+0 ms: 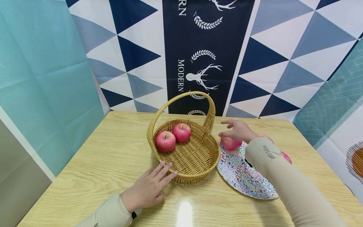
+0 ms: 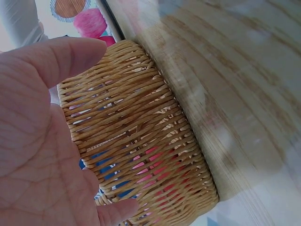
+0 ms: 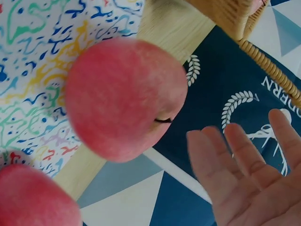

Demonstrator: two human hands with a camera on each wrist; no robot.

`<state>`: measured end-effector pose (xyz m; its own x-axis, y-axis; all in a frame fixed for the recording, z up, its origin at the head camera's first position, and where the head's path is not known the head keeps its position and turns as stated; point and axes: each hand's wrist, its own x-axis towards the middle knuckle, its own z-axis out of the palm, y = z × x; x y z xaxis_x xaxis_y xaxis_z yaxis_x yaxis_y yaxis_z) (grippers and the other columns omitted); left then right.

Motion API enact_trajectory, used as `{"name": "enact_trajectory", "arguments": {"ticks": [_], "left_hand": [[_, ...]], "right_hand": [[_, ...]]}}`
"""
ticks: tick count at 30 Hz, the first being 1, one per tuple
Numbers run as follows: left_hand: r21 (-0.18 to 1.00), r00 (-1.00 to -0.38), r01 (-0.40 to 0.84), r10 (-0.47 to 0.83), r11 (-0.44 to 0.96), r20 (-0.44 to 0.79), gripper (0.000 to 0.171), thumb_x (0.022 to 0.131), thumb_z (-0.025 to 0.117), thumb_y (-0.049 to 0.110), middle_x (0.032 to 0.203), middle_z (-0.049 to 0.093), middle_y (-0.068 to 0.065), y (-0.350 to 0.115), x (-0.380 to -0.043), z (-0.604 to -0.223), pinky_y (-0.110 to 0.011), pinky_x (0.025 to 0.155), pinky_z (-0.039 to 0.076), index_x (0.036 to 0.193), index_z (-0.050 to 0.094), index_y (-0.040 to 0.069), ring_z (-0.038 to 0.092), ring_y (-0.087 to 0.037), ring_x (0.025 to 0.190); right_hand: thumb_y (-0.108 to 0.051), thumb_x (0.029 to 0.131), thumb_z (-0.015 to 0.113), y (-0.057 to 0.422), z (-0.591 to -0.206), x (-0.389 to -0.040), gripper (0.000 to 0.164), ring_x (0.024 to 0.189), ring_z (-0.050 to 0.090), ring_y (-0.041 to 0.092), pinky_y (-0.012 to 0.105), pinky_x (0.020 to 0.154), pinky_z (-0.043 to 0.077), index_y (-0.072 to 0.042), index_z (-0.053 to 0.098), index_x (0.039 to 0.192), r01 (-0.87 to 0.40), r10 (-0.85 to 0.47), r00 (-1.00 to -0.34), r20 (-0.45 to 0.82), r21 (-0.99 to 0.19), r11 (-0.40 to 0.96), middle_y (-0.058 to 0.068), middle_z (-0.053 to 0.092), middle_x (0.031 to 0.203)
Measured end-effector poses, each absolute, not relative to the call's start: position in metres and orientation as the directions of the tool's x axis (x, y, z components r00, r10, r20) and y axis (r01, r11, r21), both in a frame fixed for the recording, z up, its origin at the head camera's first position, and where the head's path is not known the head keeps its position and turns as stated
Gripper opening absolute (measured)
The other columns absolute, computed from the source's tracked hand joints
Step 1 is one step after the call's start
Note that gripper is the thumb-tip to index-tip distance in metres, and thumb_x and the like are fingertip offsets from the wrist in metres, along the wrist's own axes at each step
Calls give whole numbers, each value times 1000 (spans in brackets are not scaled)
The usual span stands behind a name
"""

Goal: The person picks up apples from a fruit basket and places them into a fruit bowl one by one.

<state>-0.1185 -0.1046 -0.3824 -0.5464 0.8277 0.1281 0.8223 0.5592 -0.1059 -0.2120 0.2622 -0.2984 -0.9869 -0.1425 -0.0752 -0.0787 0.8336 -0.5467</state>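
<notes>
A round wicker basket (image 1: 195, 160) with a tall arched handle holds two red apples (image 1: 165, 141) at its left side. My left hand (image 1: 151, 186) rests its fingers on the basket's near-left rim; in the left wrist view the palm faces the woven side (image 2: 131, 127), fingers spread. Beside the basket lies a round plate (image 1: 244, 176) with a colourful squiggle pattern. On its far edge sits a red apple (image 1: 231, 143), with my right hand (image 1: 238, 130) just over it. The right wrist view shows that apple (image 3: 124, 99) apart from the extended fingers of the right hand (image 3: 249, 174).
More apples (image 1: 286, 157) on the plate are partly hidden behind the right sleeve (image 1: 272, 164); one apple (image 3: 35, 197) shows at the corner of the right wrist view. The wooden table (image 1: 93, 157) ends at a patterned cloth backdrop (image 1: 141, 56).
</notes>
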Motion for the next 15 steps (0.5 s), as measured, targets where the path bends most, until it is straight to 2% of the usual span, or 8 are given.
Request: {"name": "enact_trajectory", "arguments": {"ticks": [15], "left_hand": [[-120, -521, 832, 837, 542, 169, 79, 79, 73, 37, 148, 37, -20, -106, -118, -382, -47, 93, 46, 145, 39, 9, 38, -38, 133]], "right_hand": [[-33, 85, 70, 231, -297, -223, 63, 110, 55, 43, 54, 90, 46, -1, 50, 136, -104, -179, -981, -75, -575, 812, 31, 53, 126]]}}
